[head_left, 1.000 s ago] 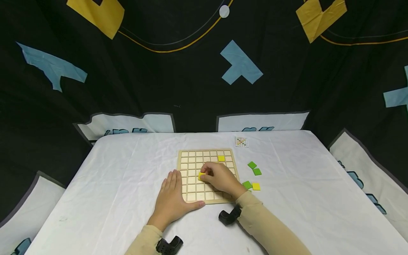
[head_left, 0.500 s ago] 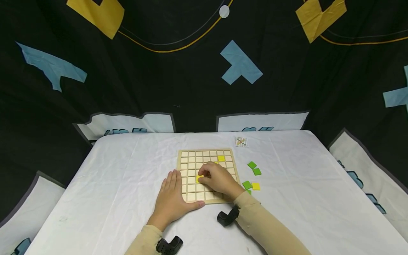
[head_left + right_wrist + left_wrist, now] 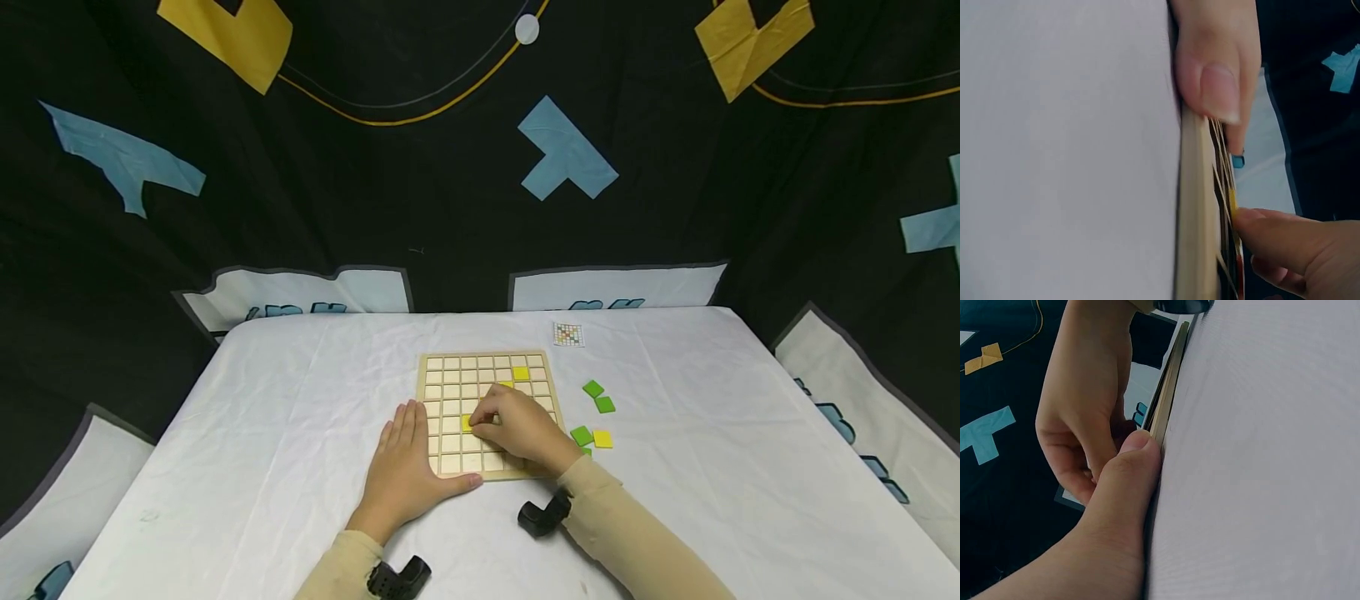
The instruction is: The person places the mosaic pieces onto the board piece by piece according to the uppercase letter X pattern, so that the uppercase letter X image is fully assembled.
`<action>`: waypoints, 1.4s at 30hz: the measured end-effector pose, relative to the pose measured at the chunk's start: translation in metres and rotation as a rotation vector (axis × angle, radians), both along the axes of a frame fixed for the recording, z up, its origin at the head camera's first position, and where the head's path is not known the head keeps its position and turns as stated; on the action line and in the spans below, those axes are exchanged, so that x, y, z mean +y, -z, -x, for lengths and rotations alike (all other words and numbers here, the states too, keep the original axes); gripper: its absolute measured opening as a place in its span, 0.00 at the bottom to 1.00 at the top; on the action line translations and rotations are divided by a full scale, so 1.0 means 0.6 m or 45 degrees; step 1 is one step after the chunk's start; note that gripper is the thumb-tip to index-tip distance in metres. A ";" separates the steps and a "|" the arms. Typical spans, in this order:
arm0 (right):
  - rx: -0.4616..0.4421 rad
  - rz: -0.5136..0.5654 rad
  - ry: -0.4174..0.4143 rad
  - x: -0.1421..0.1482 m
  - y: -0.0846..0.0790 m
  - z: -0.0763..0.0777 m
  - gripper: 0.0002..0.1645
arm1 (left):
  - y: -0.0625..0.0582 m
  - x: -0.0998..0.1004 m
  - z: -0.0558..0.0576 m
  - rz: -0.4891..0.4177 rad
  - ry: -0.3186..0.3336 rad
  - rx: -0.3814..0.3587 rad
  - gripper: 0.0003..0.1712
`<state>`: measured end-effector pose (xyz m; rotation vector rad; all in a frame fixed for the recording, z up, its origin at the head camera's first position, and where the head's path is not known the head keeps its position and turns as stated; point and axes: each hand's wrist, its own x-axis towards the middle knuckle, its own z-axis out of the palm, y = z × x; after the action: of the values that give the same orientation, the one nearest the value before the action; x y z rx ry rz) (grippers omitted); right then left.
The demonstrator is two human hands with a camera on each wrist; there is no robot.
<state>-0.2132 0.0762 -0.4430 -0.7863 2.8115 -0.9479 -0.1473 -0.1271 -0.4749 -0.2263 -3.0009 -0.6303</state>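
A light wooden grid board (image 3: 452,377) lies on the white cloth. My left hand (image 3: 405,462) rests flat at its near left corner, fingers straight along the left side and thumb on the front edge. Over the board's middle, my right hand (image 3: 521,423) has thumb and index finger drawn together at the right edge of a yellow tile (image 3: 467,422). In the right wrist view the thumb touches that yellow tile (image 3: 1233,199) low on the board. One more yellow square (image 3: 521,373) sits in an upper right cell; another, just beyond the right hand, is partly covered.
Right of the board lie several green tiles (image 3: 593,388) and a loose yellow tile (image 3: 602,439). A small printed pattern card (image 3: 568,334) lies beyond the board's far right corner. A black patterned curtain (image 3: 465,208) hangs behind the table.
The right hand's fingertips have slid slightly left and toward the person, then back a little right, exposing more of the yellow tile in its cell. The left hand has stayed put.
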 end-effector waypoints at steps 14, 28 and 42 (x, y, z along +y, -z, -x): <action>-0.065 0.002 0.071 0.111 -0.021 -0.006 0.12 | 0.002 0.002 0.000 -0.022 -0.012 -0.010 0.85; -0.203 -0.093 0.164 0.252 -0.027 -0.009 0.18 | 0.002 0.002 -0.001 -0.018 -0.003 -0.003 0.85; -0.214 -0.086 0.158 0.278 -0.021 -0.022 0.10 | 0.005 0.001 0.001 -0.014 -0.001 0.014 0.85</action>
<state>-0.1998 0.2429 -0.4307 -0.5036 2.7551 -0.8847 -0.1476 -0.1267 -0.4777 -0.2271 -2.9864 -0.6431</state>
